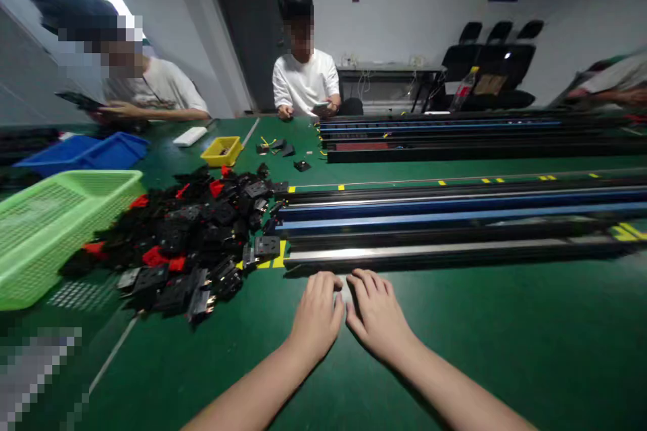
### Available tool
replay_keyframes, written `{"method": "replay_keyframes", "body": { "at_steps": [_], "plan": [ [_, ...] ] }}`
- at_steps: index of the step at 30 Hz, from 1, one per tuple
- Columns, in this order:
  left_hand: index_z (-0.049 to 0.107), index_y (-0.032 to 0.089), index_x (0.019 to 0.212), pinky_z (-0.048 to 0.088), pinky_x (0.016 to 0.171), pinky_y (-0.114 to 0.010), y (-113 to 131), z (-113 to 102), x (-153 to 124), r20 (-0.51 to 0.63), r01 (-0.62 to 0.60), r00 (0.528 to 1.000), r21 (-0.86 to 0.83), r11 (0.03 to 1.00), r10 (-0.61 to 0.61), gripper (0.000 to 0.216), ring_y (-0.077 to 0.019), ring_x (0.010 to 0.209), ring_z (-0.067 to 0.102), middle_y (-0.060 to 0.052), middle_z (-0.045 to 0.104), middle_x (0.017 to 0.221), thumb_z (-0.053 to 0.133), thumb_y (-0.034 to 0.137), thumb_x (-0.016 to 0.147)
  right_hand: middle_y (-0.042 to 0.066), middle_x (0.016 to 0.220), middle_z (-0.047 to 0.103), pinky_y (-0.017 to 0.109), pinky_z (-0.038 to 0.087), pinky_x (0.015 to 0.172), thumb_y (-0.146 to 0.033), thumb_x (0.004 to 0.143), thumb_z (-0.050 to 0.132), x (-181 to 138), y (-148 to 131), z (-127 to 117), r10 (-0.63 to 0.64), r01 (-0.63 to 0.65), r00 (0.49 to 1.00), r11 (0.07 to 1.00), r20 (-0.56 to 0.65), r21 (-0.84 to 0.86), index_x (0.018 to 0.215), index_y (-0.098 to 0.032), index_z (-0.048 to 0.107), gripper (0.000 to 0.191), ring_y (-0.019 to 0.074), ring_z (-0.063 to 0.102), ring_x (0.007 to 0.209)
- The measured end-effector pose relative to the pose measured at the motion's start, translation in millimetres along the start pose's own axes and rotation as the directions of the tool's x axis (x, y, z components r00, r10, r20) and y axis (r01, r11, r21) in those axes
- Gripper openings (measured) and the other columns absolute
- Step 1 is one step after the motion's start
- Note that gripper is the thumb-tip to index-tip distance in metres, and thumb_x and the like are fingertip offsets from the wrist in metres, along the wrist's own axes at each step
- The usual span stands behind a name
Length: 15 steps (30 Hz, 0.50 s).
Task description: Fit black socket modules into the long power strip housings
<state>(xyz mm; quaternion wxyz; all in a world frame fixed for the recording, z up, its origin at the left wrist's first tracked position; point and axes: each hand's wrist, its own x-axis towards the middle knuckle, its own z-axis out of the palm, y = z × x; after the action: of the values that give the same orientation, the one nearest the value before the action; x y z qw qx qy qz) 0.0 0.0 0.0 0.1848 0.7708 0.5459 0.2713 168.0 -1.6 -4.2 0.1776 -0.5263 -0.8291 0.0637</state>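
My left hand [318,313] lies palm down on the green table [480,343], fingers stretched forward and holding nothing. Beside it, a small gap apart, my right hand [377,313] rests the same way with its fingers loosely extended. Just beyond my fingertips runs a long black rail with a silvery face [404,252]; whether the fingertips touch it I cannot tell. Behind that rail lie blue rails [429,215], parallel to it. To the left of my hands is a heap of black socket modules [187,236], with several red pieces among them.
A light green basket [75,182] stands left of the heap. Behind it are blue trays [108,148] and a yellow bin [222,150]. More black rails [455,148] lie across the table's far side. Two people sit opposite, each with a phone; another person's arm shows far right.
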Motion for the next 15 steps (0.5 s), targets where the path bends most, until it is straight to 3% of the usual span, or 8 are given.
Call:
{"method": "replay_keyframes", "body": {
  "at_steps": [15],
  "plan": [
    [0.053, 0.019, 0.099, 0.049, 0.091, -0.043, -1.4, -1.7, 3.9, 0.002, 0.006, 1.0, 0.011, 1.0, -0.006, 0.01, -0.0246, 0.102, 0.053, -0.007, 0.059, 0.104, 0.05, 0.016, 0.09, 0.014, 0.14, 0.055, 0.045, 0.035, 0.108, -0.031, 0.094, 0.048, -1.5, -0.8, -5.7, -0.021, 0.021, 1.0, 1.0, 0.016, -0.023, 0.135, -0.015, 0.053, 0.044, 0.0287, 0.045, 0.131]
  ]
}}
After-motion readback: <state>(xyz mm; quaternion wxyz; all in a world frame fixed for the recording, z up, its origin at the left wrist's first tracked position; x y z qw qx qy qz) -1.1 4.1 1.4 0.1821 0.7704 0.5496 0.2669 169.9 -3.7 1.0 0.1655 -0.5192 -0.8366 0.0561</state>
